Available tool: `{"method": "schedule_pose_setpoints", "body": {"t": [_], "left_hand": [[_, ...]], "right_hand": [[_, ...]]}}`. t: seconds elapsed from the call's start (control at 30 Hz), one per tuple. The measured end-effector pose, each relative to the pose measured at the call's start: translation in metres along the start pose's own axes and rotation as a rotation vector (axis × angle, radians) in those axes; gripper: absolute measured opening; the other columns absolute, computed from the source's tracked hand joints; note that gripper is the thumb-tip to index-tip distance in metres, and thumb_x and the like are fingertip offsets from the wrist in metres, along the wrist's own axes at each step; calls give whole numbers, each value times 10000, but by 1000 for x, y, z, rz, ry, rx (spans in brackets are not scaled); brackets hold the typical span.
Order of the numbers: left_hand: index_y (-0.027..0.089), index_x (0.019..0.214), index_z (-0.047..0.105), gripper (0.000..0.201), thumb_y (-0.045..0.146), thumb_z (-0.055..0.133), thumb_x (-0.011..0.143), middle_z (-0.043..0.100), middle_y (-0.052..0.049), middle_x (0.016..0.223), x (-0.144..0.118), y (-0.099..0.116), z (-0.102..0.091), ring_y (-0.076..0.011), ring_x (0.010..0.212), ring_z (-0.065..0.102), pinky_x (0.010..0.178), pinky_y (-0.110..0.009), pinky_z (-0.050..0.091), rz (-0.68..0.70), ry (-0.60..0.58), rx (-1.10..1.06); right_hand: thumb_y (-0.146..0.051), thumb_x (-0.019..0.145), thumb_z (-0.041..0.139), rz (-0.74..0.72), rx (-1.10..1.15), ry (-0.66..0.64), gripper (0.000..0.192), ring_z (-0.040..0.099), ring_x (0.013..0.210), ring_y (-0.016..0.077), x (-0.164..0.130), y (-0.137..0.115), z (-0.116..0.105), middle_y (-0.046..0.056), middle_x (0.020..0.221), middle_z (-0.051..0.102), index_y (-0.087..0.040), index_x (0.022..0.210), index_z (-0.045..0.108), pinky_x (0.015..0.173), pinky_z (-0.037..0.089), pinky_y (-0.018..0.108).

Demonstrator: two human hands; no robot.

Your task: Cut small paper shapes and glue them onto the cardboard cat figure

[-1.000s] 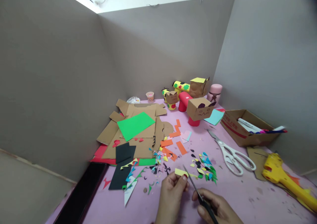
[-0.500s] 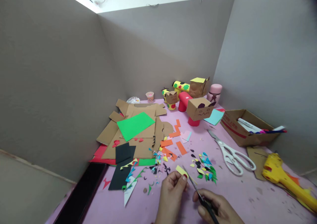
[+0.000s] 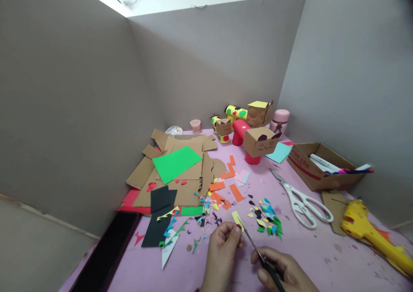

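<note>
Small yellow paper strip, tilted upright, pinched at its lower end, thin black-handled scissors with blades at its edge

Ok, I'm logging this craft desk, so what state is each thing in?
left hand: pinching the yellow paper scrap
right hand: gripping the small scissors, blades at the scrap
white scissors: lying shut on the table
cardboard box: open, markers inside
yellow glue gun: lying on its side

Big scissors right of the paper scraps, box behind them, cardboard sheets far left.
</note>
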State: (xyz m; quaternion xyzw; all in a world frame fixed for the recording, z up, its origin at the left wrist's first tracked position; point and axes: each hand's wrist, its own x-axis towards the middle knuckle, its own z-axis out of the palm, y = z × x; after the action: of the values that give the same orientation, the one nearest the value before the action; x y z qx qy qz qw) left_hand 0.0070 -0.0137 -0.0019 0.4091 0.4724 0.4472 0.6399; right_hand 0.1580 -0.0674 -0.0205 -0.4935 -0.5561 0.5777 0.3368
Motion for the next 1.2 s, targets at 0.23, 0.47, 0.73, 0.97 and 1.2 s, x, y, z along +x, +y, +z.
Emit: {"method": "schedule_pose_setpoints", "body": {"t": [0.23,0.47,0.73,0.97,1.2], "left_hand": [[150,648,579,351,475,713,637,539,28,554,0,-2,1,-111,541,423,549,-229,314,-15,-2,-44],[151,625,589,333,452,730,609,537,27,536,0,-1,1,-113,529,428,540,-231,314,-15,34,-53],[144,633,587,285,401,707,611,539,28,535,1,3,2,-108,524,418,534,-228,304,-25,44,-47],[150,633,583,217,349,667,630,539,29,537,1,4,1,-112,533,428,546,-232,311,-31,43,-38],[154,629,585,209,348,662,639,545,25,543,1,4,0,-112,531,424,541,-230,308,-36,29,-14]], "right_hand": [[-618,741,571,-4,12,12,440,360,606,143,0,-1,-1,-30,664,401,-198,869,597,545,299,239],[-629,737,571,2,16,-7,460,340,599,135,0,6,-2,-34,666,388,-191,875,597,534,282,235],[-610,730,590,-23,-22,36,444,402,603,142,1,4,-4,-18,665,450,-190,864,637,547,356,232],[-593,720,609,-47,-58,62,424,449,594,147,0,4,-5,-4,660,509,-189,831,672,557,411,235],[-585,721,610,-54,-79,72,418,465,612,156,1,4,-6,4,671,525,-187,829,681,570,421,237]]}}
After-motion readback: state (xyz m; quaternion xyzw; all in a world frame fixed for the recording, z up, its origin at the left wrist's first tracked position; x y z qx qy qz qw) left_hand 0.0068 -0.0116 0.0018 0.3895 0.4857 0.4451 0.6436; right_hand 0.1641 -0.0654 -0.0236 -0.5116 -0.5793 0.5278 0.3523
